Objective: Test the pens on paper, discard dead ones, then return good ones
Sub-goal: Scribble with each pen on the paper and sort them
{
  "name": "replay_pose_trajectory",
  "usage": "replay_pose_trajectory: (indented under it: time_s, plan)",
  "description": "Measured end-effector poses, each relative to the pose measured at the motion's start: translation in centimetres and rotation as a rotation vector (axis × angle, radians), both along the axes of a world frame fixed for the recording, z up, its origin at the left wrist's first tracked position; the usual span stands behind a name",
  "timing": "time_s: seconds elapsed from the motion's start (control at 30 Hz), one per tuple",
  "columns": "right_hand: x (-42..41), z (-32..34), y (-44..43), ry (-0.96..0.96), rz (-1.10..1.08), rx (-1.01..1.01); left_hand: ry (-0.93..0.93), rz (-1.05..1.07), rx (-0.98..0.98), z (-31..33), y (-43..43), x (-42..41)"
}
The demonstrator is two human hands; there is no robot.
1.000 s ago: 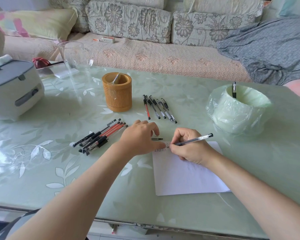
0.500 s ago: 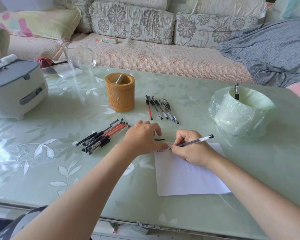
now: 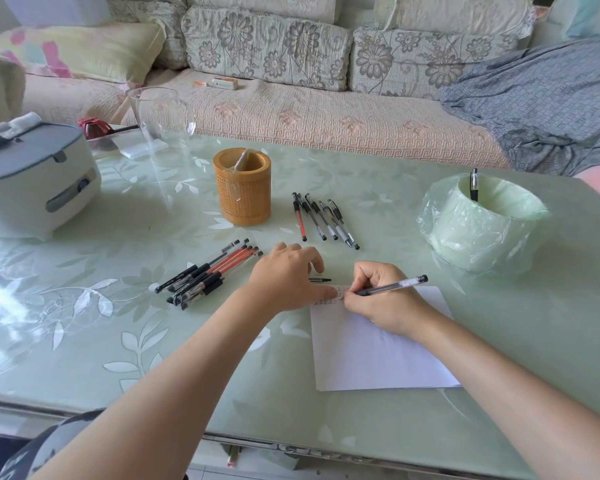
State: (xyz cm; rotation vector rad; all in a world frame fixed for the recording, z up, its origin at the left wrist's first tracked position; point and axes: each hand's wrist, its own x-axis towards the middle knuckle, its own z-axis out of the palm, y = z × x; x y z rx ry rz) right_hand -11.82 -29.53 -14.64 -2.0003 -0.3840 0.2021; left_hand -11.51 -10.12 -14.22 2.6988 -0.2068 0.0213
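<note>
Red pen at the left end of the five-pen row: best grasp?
Pinch the red pen on its near half, from above. It lies flat on the table, left side free; the black pen beside it crowds its capped far end, but the row fans apart nearer you, probably leaving finger room.

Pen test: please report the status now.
Right hand holds pen, tip on paper. Left hand presses paper's top corner. Nothing in the way.

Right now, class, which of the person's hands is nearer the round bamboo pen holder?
Left. The left hand lies camera-side and slightly right of the round bamboo pen holder. The right hand, gripping a clear black pen, writes on the white paper sheet, farther right.
</note>
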Motion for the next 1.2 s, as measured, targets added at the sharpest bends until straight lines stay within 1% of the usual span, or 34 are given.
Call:
replay_pose_trajectory:
  time_s: [0.1,0.23,0.37,0.83,1.2]
  plan:
    - [0.0,-0.05,-0.08,-0.001,0.004,0.024,0.003,0.002,0.005,-0.02,0.02,0.03]
    - [-0.07,-0.11,-0.02,-0.007,0.009,-0.023,0.004,0.007,-0.002,-0.07,-0.07,0.08]
    - [-0.11,0.01,-0.18,0.008,0.033,-0.03,0.004,0.008,-0.006,-0.03,-0.04,0.1]
    - [0.03,-0.12,0.01,-0.03,0.028,-0.007,0.003,0.001,-0.009,-0.12,0.01,0.15]
    - [-0.08,-0.11,-0.21,-0.009,0.06,-0.008,0.018,0.002,0.001,0.01,-0.01,0.11]
